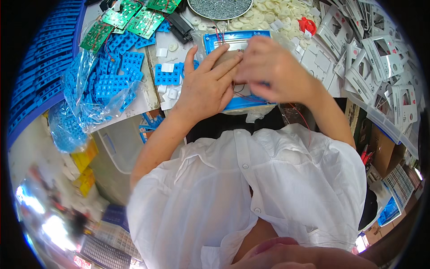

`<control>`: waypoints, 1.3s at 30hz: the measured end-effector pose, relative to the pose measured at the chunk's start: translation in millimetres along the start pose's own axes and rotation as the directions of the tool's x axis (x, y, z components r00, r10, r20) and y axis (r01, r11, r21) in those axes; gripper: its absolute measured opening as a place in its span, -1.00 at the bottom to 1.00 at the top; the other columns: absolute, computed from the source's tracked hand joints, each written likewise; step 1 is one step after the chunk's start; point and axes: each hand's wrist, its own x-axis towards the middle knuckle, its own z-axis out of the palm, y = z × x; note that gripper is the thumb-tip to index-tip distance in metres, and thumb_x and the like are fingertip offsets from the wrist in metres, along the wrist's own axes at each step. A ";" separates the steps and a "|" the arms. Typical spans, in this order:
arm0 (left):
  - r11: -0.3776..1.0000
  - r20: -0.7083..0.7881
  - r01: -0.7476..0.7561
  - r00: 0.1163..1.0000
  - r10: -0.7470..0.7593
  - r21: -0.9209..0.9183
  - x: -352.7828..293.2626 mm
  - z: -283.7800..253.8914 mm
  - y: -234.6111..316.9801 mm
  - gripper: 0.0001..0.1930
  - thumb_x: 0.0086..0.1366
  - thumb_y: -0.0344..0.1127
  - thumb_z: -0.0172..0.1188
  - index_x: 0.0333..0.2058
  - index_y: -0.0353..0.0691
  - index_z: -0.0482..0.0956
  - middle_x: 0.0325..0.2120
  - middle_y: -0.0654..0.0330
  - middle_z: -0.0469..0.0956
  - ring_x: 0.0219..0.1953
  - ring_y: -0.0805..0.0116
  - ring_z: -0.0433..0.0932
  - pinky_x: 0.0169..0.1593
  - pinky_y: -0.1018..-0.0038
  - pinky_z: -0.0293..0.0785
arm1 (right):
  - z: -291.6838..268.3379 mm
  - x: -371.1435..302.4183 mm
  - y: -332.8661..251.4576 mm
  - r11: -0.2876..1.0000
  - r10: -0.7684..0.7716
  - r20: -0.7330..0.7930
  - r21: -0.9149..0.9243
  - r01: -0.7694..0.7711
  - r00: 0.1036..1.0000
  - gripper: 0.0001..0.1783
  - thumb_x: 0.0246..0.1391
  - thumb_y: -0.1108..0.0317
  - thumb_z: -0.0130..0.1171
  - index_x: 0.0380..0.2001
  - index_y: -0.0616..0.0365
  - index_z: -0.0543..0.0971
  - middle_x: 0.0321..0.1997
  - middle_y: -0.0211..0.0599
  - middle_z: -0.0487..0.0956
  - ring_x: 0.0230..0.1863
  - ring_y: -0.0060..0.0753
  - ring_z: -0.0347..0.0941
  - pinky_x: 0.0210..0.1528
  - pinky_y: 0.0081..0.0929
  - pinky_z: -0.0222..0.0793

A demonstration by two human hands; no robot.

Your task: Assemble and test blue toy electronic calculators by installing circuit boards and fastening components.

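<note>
White shirt [206, 184] nearest, left hand [207, 87] spreads over a blue-rimmed casing [246, 103]; right hand [278, 71] blurs, grip unclear.

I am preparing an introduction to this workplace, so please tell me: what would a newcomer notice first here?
The eye would probably fall first on the blue frame at the upper middle, with the left hand and the blurred right hand over it. Next come the blue button pads heaped at the upper left, below green circuit boards. At the right, white plastic casings lie in a loose pile.
</note>
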 end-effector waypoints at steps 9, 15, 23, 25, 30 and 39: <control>1.000 -0.035 -0.007 0.999 0.007 0.001 -7.9 3.2 5.2 -0.49 0.08 -0.36 0.24 0.08 -0.09 0.64 0.19 0.34 0.57 0.28 0.26 0.45 0.41 -0.09 -0.11 | -16.4 72.3 53.7 0.940 -0.002 0.120 -0.339 0.043 0.993 -0.89 -0.11 0.35 0.27 -0.47 0.12 0.61 -0.20 -0.27 0.59 -0.03 -0.15 0.44 0.01 -0.23 0.41; 0.997 -0.083 -0.068 0.994 0.065 -0.033 -9.0 4.3 -1.1 -0.52 0.06 -0.39 0.23 0.03 -0.12 0.67 0.16 0.31 0.59 0.23 0.27 0.51 0.41 -0.04 -0.07 | -32.2 32.6 40.7 0.833 0.121 0.151 -0.552 -0.018 0.981 -0.87 -0.17 0.25 0.29 -0.54 0.02 0.60 -0.38 -0.31 0.53 -0.18 -0.25 0.44 -0.14 -0.21 0.41; 0.999 -0.078 -0.043 0.996 0.040 -0.032 -8.0 3.9 2.4 -0.50 0.05 -0.43 0.23 0.04 -0.13 0.66 0.17 0.28 0.59 0.22 0.28 0.49 0.41 -0.02 -0.05 | -31.6 13.4 17.7 0.827 0.232 0.056 -0.536 -0.167 0.971 -0.77 -0.16 0.27 0.38 -0.38 0.10 0.67 -0.32 -0.22 0.59 -0.13 -0.15 0.53 -0.07 -0.20 0.46; 0.999 -0.070 -0.036 0.997 0.034 -0.032 -8.1 3.3 3.1 -0.50 0.05 -0.44 0.23 0.05 -0.13 0.66 0.17 0.28 0.58 0.22 0.28 0.49 0.41 -0.01 -0.05 | -33.7 15.5 13.8 0.832 0.236 0.056 -0.527 -0.172 0.970 -0.78 -0.15 0.27 0.38 -0.39 0.11 0.67 -0.31 -0.21 0.61 -0.12 -0.14 0.53 -0.07 -0.21 0.47; 0.998 -0.062 -0.033 0.998 0.030 -0.046 -6.4 2.1 3.7 -0.50 0.04 -0.43 0.23 0.05 -0.14 0.65 0.18 0.27 0.58 0.22 0.26 0.49 0.39 -0.01 0.00 | -26.5 3.6 18.9 0.910 0.241 0.021 -0.352 -0.219 0.970 -0.89 -0.06 0.42 0.39 -0.38 0.12 0.72 -0.35 -0.35 0.58 -0.16 -0.19 0.51 -0.12 -0.26 0.46; 0.990 -0.092 -0.056 0.995 0.044 -0.127 16.4 -3.8 3.3 -0.43 -0.03 -0.34 0.21 0.06 -0.19 0.60 -0.02 0.20 0.56 0.05 0.16 0.49 0.29 -0.03 0.15 | -26.8 -3.3 12.3 0.875 0.275 -0.041 -0.404 -0.268 0.961 -0.89 -0.10 0.45 0.40 -0.43 0.13 0.68 -0.39 -0.32 0.53 -0.21 -0.20 0.47 -0.14 -0.27 0.42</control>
